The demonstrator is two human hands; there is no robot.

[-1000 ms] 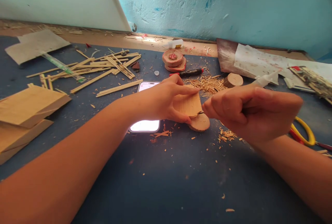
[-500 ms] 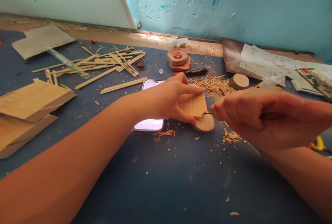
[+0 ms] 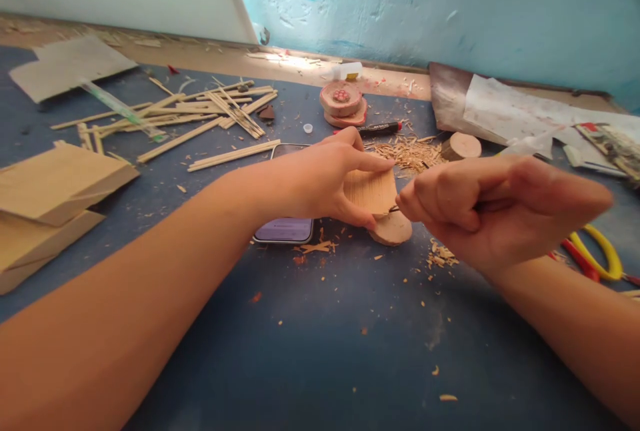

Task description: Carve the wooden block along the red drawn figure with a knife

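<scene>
My left hand (image 3: 335,178) grips a small flat piece of wood (image 3: 373,190), thumb on the near edge and fingers on the far one. Under its near right corner lies a round wood slice (image 3: 393,228). My right hand (image 3: 460,208) is closed around a thin dark-tipped tool (image 3: 394,209); the handle is hidden in the fist. Its tip touches the corner of the wood, which looks notched. A phone (image 3: 284,231) lies beneath my left wrist, partly covered.
Thin wooden sticks (image 3: 200,111) and wooden blocks (image 3: 55,184) lie to the left. Beyond my hands are wood shavings (image 3: 410,153), a marker (image 3: 377,129), red-edged wood slices (image 3: 341,99) and a short log piece (image 3: 461,146). Yellow-and-red-handled pliers or scissors (image 3: 603,258) lie right.
My right hand has turned and shifted slightly left and up, the tool still at the wood's corner. The view has shifted a little, uncovering the yellow and red handles. The phone screen has dimmed.
</scene>
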